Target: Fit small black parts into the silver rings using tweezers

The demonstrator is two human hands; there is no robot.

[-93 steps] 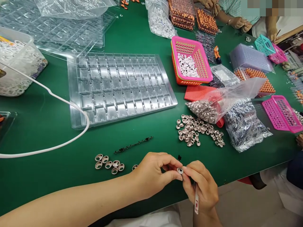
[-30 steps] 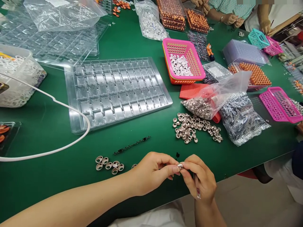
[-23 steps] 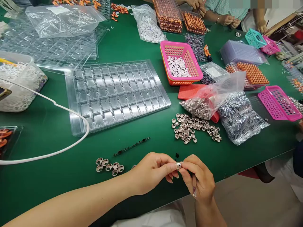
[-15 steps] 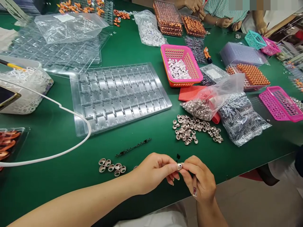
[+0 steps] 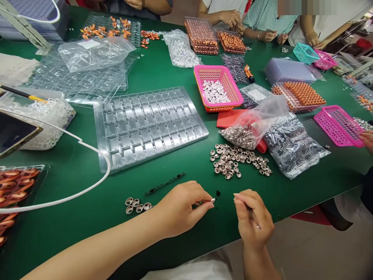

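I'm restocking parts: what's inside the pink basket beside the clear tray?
The pink basket holds a loose pile of small white round pieces on its floor. Whatever lies beneath the pile is covered.

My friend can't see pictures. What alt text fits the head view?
Above a green table, the left hand pinches its fingertips beside a tiny black piece; the right hand grips a thin tool. Metal cups and a clear tray lie beyond.

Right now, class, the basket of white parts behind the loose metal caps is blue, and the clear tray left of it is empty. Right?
No: the head view shows the basket of white parts is pink, not blue. It does sit behind the loose metal caps, and the clear tray left of it is empty.
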